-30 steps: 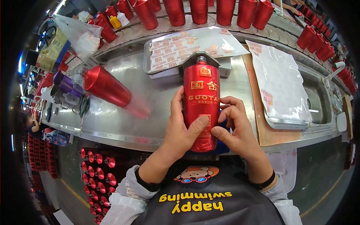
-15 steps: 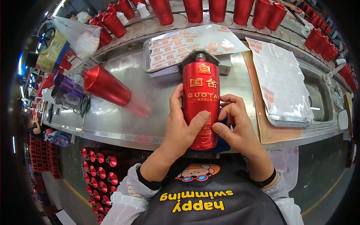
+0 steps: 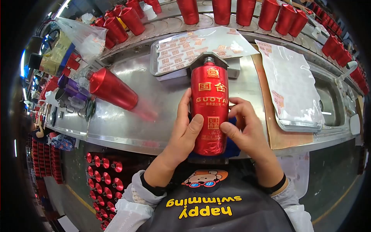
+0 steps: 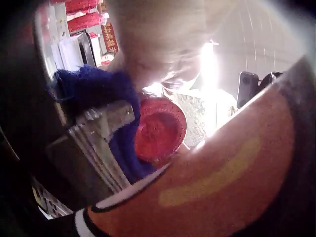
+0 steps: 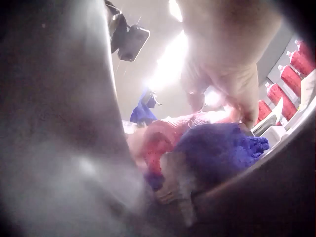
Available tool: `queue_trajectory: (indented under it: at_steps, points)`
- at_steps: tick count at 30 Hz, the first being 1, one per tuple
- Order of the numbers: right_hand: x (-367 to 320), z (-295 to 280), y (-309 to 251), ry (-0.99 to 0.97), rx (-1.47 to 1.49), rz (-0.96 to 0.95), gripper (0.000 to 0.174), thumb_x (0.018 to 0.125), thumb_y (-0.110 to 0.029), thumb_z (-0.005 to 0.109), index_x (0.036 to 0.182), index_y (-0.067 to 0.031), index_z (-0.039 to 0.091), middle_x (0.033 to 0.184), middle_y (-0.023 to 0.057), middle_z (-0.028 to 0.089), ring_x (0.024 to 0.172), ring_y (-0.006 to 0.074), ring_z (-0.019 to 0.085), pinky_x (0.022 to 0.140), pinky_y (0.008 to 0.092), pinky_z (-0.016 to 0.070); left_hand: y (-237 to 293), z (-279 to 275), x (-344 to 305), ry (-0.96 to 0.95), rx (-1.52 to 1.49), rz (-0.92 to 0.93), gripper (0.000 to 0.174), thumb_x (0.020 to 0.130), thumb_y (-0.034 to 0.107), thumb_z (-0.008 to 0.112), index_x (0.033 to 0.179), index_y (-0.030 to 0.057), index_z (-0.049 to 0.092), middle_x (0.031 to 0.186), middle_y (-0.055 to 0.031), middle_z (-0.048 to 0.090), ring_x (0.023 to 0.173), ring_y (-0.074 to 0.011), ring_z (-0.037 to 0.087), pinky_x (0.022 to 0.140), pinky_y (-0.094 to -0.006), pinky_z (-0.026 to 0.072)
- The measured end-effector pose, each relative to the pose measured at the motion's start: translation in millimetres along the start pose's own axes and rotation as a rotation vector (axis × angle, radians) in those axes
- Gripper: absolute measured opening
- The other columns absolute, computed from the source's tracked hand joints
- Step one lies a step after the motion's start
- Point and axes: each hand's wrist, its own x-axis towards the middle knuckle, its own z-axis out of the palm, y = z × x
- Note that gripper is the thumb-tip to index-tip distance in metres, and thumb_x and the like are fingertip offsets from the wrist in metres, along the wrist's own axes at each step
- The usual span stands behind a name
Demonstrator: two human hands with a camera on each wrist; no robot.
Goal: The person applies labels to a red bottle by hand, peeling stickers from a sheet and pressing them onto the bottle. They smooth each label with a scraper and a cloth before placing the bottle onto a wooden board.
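Observation:
A red bottle with gold lettering (image 3: 210, 96) lies face up at the bench's front edge, its dark neck in a dark angular holder (image 3: 221, 61). The left hand (image 3: 181, 135) holds its left side, thumb along the lower front. At its right side the right hand (image 3: 251, 133) has bent fingers, with the thumb tip touching the lower edge of the front. Blue cloth (image 3: 232, 149) lies under the bottle. The left wrist view shows the bottle's round base (image 4: 160, 129) beside the blue cloth (image 4: 126, 98); the right wrist view shows blue cloth (image 5: 212, 148) below the hand.
Another red bottle (image 3: 114, 89) lies tilted at the left of the steel bench (image 3: 127, 135). Trays with printed sheets (image 3: 174, 52) stand behind and at right (image 3: 290, 81), near a sink (image 3: 330, 104). Red bottles (image 3: 222, 11) line the conveyor at the back.
The left thumb has drawn back from the bottle's front toward its left edge, uncovering the lower gold square. Bottles on the conveyor have shifted right. The bottle has barely moved.

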Motion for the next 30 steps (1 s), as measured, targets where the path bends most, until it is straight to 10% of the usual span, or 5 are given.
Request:
queue_trajectory:
  at_steps: [4,8,12,18,30]
  points:
    - [-5,-6,-15,0.217,0.267,-0.097,0.038,0.092,0.003,0.06,0.127,0.0034,0.047,0.126,0.0165,0.059,0.109,0.0179,0.064,0.089,0.0276,0.0531,6,-8,-4,-0.091,0.104,-0.009,0.084,0.099,0.032,0.056,0.153,-0.0049,0.004,0.153,-0.0204,0.026,0.14,-0.0257,0.032,0.115,-0.0373,0.0261]
    - [-6,1,-29,-0.108,0.134,0.112,0.023,0.092,-0.013,0.065,0.109,-0.0007,0.056,0.09,0.0113,0.07,0.078,0.0161,0.066,0.071,0.0289,0.052,13,0,-4,-0.095,0.1,-0.037,0.089,0.097,0.033,0.059,0.153,-0.0052,0.001,0.154,-0.0208,0.026,0.142,-0.0249,0.028,0.116,-0.037,0.0226]
    - [-12,-1,-11,0.222,0.124,0.01,0.019,0.093,-0.011,0.066,0.106,0.0,0.058,0.093,0.0114,0.069,0.08,0.0134,0.064,0.071,0.0264,0.051,3,-7,-5,-0.072,0.205,0.008,0.089,0.098,0.037,0.057,0.153,-0.006,0.002,0.155,-0.0228,0.023,0.142,-0.0284,0.028,0.118,-0.0385,0.018]
    - [-25,-15,1,0.164,0.236,-0.069,0.019,0.095,-0.008,0.065,0.109,0.0017,0.058,0.097,0.0066,0.066,0.085,0.0073,0.061,0.071,0.0208,0.049,28,-21,3,-0.387,1.165,0.638,0.072,0.096,0.062,0.039,0.145,0.0101,0.044,0.137,-0.0079,0.056,0.14,-0.0322,0.031,0.119,-0.0529,0.0003]
    - [-6,-21,-11,0.069,-0.216,-0.49,0.014,0.086,-0.002,0.072,0.1,-0.0016,0.067,0.086,0.0074,0.061,0.068,0.0094,0.055,0.059,0.0249,0.0446,16,-21,-35,-0.135,0.939,0.546,0.049,0.096,0.051,0.051,0.12,0.0108,0.067,0.116,-0.0018,0.07,0.126,-0.0272,0.044,0.118,-0.0555,0.0097]
